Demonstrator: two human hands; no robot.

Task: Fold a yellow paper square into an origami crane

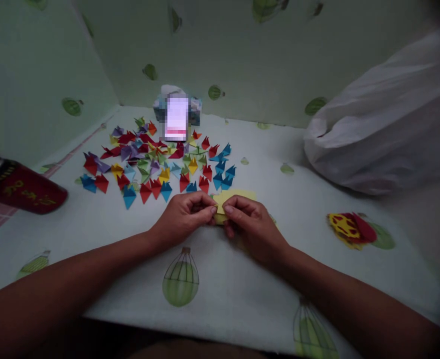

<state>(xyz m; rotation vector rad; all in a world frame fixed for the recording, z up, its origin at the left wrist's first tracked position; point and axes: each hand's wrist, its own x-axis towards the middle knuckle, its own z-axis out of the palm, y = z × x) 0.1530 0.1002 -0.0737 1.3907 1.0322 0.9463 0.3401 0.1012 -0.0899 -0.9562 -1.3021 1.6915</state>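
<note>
Two sides of a small yellow paper point(220, 211) are being pinched by the left hand point(185, 213) and the right hand point(255, 224), both angled inward, clamped thumb to finger, over the table point(242, 299). Beyond, many folded paper birds point(155, 188) are being backed by a tissue box point(195, 115), tissue point(171, 90) poking out. Contents are being hidden by a white bag point(372, 134) at right and a red can point(29, 189) at left.

Red can point(27, 188) left of left grip point(184, 215); lit phone point(177, 115) before tissue box point(196, 110), well beyond left grip; white plastic bag point(384, 124) beyond, right of right grip point(256, 225).
</note>
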